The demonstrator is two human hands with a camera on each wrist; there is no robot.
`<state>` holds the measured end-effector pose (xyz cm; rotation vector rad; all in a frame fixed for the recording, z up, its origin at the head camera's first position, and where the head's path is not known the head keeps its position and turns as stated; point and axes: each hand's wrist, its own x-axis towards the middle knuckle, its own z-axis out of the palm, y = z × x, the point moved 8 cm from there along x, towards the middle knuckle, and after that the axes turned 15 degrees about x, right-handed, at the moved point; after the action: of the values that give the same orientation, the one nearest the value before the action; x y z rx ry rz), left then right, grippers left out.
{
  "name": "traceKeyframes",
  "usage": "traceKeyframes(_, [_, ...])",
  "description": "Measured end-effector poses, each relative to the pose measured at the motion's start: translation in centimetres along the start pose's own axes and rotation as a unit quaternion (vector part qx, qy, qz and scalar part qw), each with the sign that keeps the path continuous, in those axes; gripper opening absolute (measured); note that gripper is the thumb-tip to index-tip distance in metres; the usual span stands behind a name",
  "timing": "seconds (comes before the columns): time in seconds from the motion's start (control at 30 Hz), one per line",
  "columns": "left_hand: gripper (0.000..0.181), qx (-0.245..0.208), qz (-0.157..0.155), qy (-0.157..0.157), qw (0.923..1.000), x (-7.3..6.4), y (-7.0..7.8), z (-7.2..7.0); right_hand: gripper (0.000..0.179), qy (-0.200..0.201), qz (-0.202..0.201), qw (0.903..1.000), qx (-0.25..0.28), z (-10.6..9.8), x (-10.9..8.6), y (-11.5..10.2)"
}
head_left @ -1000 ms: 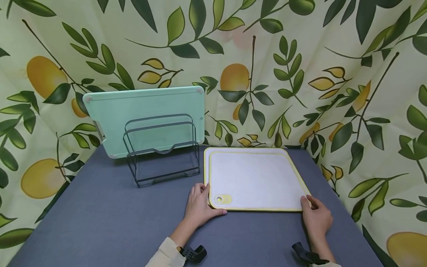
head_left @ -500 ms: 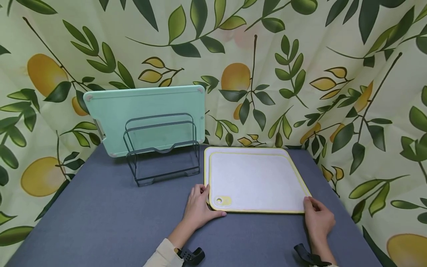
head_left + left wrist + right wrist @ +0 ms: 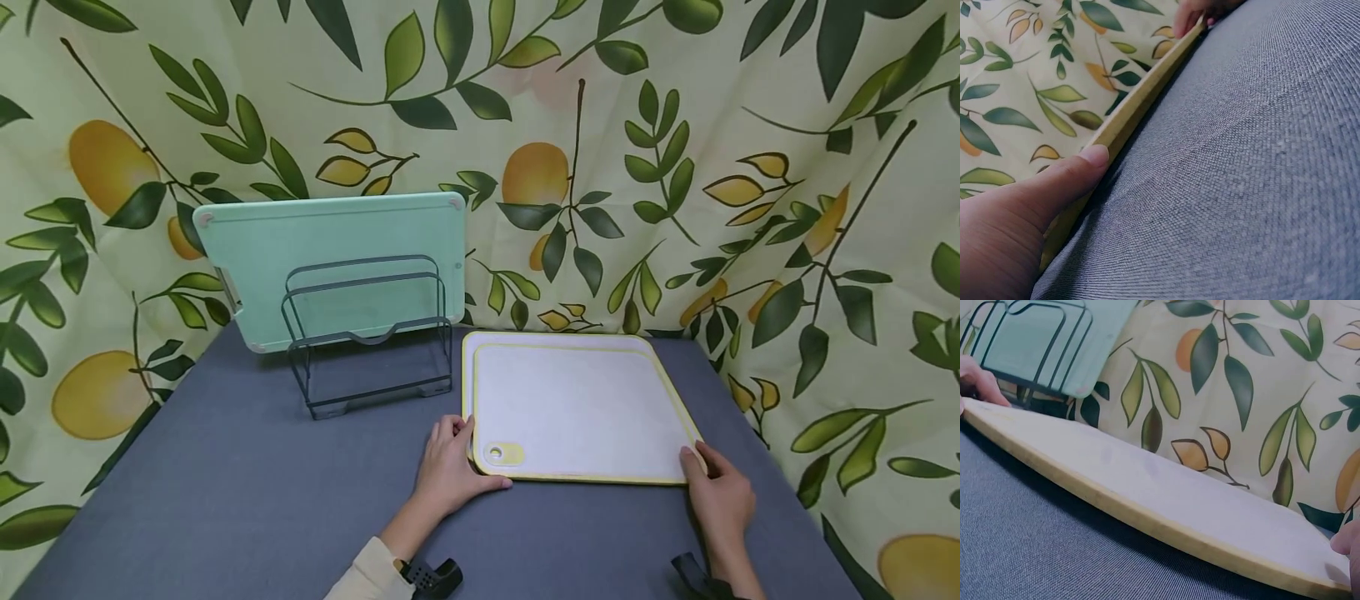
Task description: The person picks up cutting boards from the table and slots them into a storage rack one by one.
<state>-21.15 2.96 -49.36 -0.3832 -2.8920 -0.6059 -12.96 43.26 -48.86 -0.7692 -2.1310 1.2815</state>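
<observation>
The near right corner of the white board [image 3: 570, 408] had shifted slightly nearer, and the right hand [image 3: 722, 500] with it. That hand pinched the corner; the left hand [image 3: 450, 471] held the near left one, thumb along the edge. The board (flat, round-cornered, yellow-rimmed) was over ribbed blue-grey cloth [image 3: 262, 483], beside a thin wire rack [image 3: 371, 341] with a smooth mint-green board [image 3: 337, 233].

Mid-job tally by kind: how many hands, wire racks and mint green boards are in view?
Left hand and right hand, both gripping the yellow-edged white board: 2
Wire rack: 1
Mint green board, seen behind the rack's wires: 1
Total: 4
</observation>
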Motion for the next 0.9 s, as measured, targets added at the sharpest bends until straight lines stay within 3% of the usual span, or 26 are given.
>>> traceKeyframes(0.47, [0.116, 0.003, 0.010, 0.006, 0.9999, 0.0, 0.0, -0.2, 0.060, 0.014, 0.093, 0.9947, 0.040, -0.4, 0.4, 1.3])
traceKeyframes(0.9, [0.114, -0.003, 0.022, 0.016, 0.9996, -0.1, 0.1, -0.3, 0.057, 0.057, 0.114, 0.9868, 0.100, -1.0, 0.5, 2.0])
